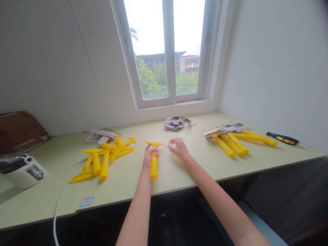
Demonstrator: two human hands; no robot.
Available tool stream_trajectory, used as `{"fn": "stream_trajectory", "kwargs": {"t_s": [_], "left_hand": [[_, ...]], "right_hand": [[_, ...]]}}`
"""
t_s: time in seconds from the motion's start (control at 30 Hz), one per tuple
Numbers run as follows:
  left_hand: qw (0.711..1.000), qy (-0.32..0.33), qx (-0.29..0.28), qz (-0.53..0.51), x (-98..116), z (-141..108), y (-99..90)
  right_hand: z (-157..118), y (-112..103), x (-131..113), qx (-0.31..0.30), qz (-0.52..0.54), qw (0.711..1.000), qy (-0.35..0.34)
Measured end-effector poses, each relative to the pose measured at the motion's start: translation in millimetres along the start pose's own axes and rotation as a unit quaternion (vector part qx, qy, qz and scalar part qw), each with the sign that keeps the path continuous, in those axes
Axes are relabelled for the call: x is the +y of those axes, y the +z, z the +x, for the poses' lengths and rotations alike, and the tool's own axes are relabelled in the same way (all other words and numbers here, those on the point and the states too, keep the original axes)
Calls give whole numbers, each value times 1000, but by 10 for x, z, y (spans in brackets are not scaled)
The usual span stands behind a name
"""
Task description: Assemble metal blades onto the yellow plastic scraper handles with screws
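Observation:
My left hand point(148, 155) is wrapped round the neck of a yellow scraper point(154, 167), just under its wide head. The scraper's handle points toward me, and a pale strip lies along the top of its head. My right hand point(178, 149) is close by on the right with its fingers bent together. A thin grey piece point(165, 146) reaches from the right end of the scraper head to these fingertips. What exactly it is, I cannot make out. Several yellow scraper bodies point(104, 165) lie heaped left of my hands.
Several yellow scrapers point(232, 143) with pale heads lie at the right, beside a black-and-yellow screwdriver point(283, 138). Small packets point(173, 123) lie near the window. A white power strip point(104, 134), a trailing cable point(59, 201) and a mug point(24, 172) are on the left.

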State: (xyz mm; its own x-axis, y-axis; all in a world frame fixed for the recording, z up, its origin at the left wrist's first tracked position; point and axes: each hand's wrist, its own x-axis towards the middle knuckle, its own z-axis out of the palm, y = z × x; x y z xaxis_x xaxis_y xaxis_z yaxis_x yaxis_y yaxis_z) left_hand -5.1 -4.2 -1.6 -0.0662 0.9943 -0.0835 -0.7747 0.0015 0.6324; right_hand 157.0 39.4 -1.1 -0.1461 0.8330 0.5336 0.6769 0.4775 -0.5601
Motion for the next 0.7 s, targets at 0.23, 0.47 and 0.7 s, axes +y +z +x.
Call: {"fn": "stream_trajectory", "kwargs": {"t_s": [0.23,0.47,0.7], "left_hand": [[999,39,30,-7,4,7,0],[996,61,58,25,-13,-12,33],[997,43,58,29,-5,-5,57]], "right_hand": [[-83,-13,49,-63,-105,991,50],[-25,-125,-4,51,54,996,55],[53,-152,-2,131,303,939,98]]}}
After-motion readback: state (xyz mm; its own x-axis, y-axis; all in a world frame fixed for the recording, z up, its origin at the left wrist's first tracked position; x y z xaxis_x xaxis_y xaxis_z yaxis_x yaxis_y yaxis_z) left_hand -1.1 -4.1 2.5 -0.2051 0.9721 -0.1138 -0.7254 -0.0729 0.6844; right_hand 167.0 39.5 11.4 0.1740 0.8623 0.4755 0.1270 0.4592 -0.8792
